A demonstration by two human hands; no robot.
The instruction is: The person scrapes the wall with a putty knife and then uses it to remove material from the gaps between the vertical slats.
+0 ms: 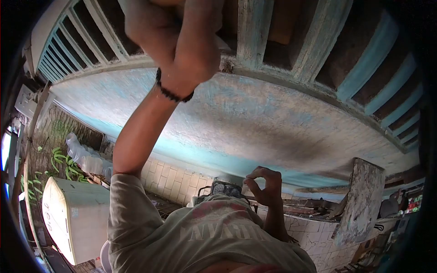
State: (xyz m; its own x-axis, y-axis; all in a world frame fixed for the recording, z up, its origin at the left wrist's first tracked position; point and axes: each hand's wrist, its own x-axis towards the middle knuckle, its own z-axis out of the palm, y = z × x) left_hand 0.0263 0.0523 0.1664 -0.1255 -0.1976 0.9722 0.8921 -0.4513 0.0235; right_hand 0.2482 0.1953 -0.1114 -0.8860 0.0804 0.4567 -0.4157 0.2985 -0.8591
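My left hand (191, 50) is raised very near the camera at the top, with a dark beaded bracelet (174, 94) on the wrist. It overlaps the lower edge of the slatted opening; its fingertips run out of frame, so their grip is hidden. Lower down, my right hand (267, 185) is in front of the blue-and-white wall (255, 109). Its thumb and forefinger curl into a near-closed pinch; anything between the tips is too small to make out. A printed shirt (218, 227) fills the bottom centre.
Weathered slats (314, 41) span the top above the wall. On the left are a pale box (86, 218), clear plastic containers (88, 157) and green leaves (57, 159). A worn board (362, 200) leans at the right, beside a tiled surface (314, 232). Behind the shirt stands a dark-framed object (226, 188).
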